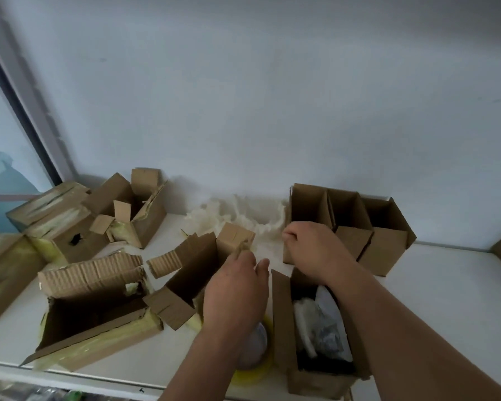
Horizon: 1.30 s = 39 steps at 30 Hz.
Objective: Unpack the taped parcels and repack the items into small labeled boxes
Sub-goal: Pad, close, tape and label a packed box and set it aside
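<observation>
Overhead, pale wall (pixel 272 96) backs the white table (pixel 446 285); left hand (pixel 237 290) pinches a flap (pixel 243 246), right hand (pixel 313 247) fisted.

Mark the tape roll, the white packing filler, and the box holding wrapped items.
tape roll (pixel 262 371), head view, yellow lower rim.
white packing filler (pixel 243 214), head view, middle of heap.
box holding wrapped items (pixel 282 322), head view, left wall.

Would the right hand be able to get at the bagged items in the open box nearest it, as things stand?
Probably yes. The open box has its flaps up and the bagged items lie uncovered just below the right hand; only its own forearm crosses above them.
</observation>
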Motion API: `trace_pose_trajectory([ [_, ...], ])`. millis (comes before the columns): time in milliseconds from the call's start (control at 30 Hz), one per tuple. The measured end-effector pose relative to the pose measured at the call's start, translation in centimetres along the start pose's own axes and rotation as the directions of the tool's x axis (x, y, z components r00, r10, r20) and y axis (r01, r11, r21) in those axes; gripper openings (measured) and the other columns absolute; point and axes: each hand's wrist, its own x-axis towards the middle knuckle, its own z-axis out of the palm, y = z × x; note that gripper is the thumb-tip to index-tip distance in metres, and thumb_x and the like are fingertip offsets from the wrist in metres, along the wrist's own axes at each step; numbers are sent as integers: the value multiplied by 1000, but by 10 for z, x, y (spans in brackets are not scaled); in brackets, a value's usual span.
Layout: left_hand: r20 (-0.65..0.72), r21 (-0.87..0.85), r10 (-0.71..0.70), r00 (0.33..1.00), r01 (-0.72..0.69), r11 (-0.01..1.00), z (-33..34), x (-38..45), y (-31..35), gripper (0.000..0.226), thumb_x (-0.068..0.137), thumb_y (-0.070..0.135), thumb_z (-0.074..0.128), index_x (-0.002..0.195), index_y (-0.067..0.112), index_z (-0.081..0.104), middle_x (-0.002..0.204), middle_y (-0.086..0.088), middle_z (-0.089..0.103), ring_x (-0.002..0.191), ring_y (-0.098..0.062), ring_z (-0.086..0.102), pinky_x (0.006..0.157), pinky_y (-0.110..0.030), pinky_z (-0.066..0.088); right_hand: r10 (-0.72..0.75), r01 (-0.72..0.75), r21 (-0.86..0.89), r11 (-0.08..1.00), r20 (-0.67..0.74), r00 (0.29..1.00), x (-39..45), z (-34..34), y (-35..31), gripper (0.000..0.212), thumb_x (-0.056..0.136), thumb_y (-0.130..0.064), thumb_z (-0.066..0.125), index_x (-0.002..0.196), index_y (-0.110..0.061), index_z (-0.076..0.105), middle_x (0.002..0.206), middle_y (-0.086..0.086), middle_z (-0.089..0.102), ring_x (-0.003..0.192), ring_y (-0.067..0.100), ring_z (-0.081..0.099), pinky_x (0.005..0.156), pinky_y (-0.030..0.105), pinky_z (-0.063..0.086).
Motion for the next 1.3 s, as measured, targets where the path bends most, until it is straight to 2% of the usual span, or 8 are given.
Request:
trace_pose_trajectory([
  [233, 42, 148, -149, 988, 141, 979, 1, 43, -49, 30, 100, 43, 35, 107, 28, 60, 116, 8, 59, 116, -16, 47, 100, -38, 35, 39, -78, 153, 985, 245, 969, 58, 30, -19, 25, 101, -18, 42, 80, -15, 56, 77, -2, 54, 67, 14, 50, 59, 26, 40],
  [367, 64, 209, -167, 984, 151, 966, 4, 54, -58, 39, 102, 44, 31, 128, 27, 55, 140, 6, 50, 143, -17, 25, 116, -42, 22, 78, -63, -53, 997, 389, 918, 74, 45, -25, 32, 101, -31, 49, 120, -11, 65, 119, 6, 64, 105, 22, 61, 93, 35, 50],
  [533, 68, 209, -145, 987, 128, 969, 9, 60, -62, 40, 102, 41, 29, 128, 26, 56, 137, 6, 54, 142, -21, 25, 111, -38, 28, 145, -56, -198, 979, 470, 871, 90, 67, -27, 40, 96, -35, 59, 127, -9, 61, 129, 10, 60, 114, 25, 58, 99, 36, 48],
  [767, 44, 104, -185, 982, 180, 978, 13, 65, -62, 36, 102, 41, 33, 116, 24, 61, 117, 4, 61, 115, -20, 45, 93, -35, 42, 227, -107, -258, 960, 499, 836, 99, 91, -26, 64, 85, -34, 73, 136, -16, 39, 127, 9, 54, 109, 28, 57, 94, 42, 51],
  [1033, 38, 75, -221, 975, 218, 973, 8, 66, -67, 35, 102, 40, 33, 112, 21, 62, 119, 2, 61, 121, -23, 42, 95, -39, 39, 263, -190, -204, 960, 433, 862, 99, 91, -15, 75, 92, -21, 63, 151, -17, 17, 124, 11, 55, 105, 25, 58, 81, 32, 51],
  [1133, 44, 53, -237, 970, 235, 971, 6, 65, -67, 34, 102, 39, 34, 110, 21, 62, 120, 2, 60, 124, -24, 41, 98, -40, 38, 218, -162, -159, 974, 459, 861, 94, 89, -18, 60, 91, -34, 65, 143, -20, 39, 133, 7, 53, 113, 24, 56, 95, 34, 49],
  [1200, 49, 46, -246, 968, 244, 969, 5, 63, -68, 34, 102, 39, 34, 107, 20, 61, 119, 1, 60, 124, -24, 40, 98, -40, 38, 200, -105, -223, 969, 467, 861, 94, 93, -22, 46, 91, -39, 63, 130, -17, 54, 127, 6, 55, 109, 23, 58, 94, 34, 50],
  [1300, 53, 39, -249, 967, 247, 968, 5, 61, -70, 33, 102, 40, 35, 104, 20, 61, 117, 1, 60, 122, -24, 42, 97, -40, 38, 219, -75, -295, 952, 492, 842, 93, 98, -26, 45, 93, -37, 60, 129, -12, 55, 123, 6, 59, 109, 23, 59, 91, 33, 49],
])
